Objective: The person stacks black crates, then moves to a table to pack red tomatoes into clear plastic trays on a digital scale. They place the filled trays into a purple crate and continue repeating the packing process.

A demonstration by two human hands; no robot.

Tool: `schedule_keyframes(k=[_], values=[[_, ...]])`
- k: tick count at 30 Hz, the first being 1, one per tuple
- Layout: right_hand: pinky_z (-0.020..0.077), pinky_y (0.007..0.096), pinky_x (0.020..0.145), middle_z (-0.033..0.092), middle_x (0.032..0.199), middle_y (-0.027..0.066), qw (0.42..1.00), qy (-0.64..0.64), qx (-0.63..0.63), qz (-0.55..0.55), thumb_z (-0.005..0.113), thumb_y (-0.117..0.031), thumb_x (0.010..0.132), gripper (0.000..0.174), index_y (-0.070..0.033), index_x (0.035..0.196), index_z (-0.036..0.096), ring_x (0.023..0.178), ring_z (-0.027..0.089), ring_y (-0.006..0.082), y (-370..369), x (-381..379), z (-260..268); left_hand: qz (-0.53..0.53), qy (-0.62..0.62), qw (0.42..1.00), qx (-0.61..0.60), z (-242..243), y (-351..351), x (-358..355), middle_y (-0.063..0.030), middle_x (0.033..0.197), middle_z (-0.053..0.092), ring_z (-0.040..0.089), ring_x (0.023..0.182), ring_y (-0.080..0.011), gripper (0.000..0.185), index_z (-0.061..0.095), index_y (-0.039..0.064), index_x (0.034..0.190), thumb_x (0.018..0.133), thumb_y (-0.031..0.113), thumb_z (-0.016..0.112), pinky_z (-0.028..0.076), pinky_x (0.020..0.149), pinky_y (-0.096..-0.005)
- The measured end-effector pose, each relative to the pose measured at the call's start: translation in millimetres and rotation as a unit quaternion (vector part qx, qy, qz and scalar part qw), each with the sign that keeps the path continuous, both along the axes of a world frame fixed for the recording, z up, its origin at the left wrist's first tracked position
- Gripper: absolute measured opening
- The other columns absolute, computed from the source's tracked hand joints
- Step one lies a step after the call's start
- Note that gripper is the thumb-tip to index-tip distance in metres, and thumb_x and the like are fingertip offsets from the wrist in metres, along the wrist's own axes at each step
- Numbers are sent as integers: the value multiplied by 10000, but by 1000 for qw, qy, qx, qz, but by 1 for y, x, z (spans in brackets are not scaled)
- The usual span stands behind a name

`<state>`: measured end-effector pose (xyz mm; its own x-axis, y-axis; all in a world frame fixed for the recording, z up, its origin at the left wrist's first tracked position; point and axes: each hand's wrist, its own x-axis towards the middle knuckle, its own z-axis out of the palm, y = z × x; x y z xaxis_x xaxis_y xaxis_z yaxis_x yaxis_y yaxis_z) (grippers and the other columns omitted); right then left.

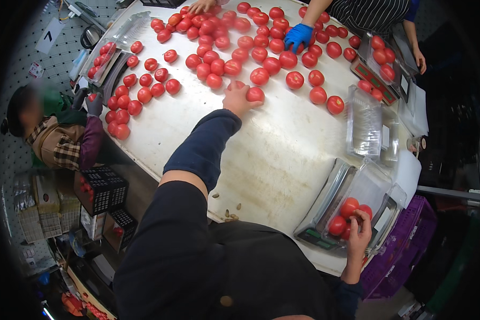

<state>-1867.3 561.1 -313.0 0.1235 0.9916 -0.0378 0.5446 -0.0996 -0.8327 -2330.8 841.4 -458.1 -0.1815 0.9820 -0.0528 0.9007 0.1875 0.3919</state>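
Note:
My left hand (238, 100) reaches out over the white tabletop (264, 152). Its fingers cover part of one tomato (236, 85), and a second red tomato (255, 95) lies in the crook between thumb and fingers. Close to my body, my right hand (360, 232) is at a clear plastic clamshell box (372, 180), its fingertips against the tomatoes (349, 208) inside. Whether it grips one cannot be made out. The box rests on a digital scale (324, 200) with its lid folded back.
Many loose tomatoes (272, 65) spread across the far side. A co-worker's blue-gloved hand (299, 37) and another bare hand (202, 5) are among them. At left, a person (64, 140) holds a tomato. Stacked clear boxes (364, 124) and a purple crate (400, 248) stand right.

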Motion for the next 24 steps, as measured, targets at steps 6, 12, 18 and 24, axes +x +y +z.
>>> schedule_keyframes(k=[6, 12, 18, 24], values=[[524, 326, 905, 688, 1100, 114, 999, -2, 29, -18, 636, -10, 920, 221, 14, 1139, 656, 950, 671, 193, 4, -14, -1, -63, 41, 996, 37, -21, 19, -6, -222, 1281, 608, 523, 1237, -415, 729, 709, 88, 1186, 691, 615, 800, 436, 1034, -522], [507, 293, 864, 669, 1058, 98, 998, -17, 53, -39, 600, -1, 934, 225, 17, 1157, 626, 905, 646, 169, -15, 12, 29, -107, 21, 994, 23, -26, -4, -12, -319, 1405, 443, 589, 1154, -452, 788, 653, 65, 1287, 722, 596, 799, 487, 1013, -455], [497, 273, 882, 660, 1112, 78, 990, 42, 49, -127, 570, -22, 983, 257, 8, 1237, 594, 946, 635, 128, -72, 62, 30, -116, -218, 968, 45, 20, -76, 79, -247, 1457, 330, 520, 1239, -418, 735, 606, 85, 1315, 722, 420, 881, 477, 1048, -426], [523, 283, 863, 675, 1095, 82, 973, 142, 73, -168, 576, -10, 971, 254, 0, 1223, 610, 926, 648, 141, -99, 92, 20, -368, -258, 879, 159, 135, -122, 249, -250, 1482, 332, 469, 1307, -429, 740, 623, 122, 1284, 646, 341, 928, 494, 1036, -473]])
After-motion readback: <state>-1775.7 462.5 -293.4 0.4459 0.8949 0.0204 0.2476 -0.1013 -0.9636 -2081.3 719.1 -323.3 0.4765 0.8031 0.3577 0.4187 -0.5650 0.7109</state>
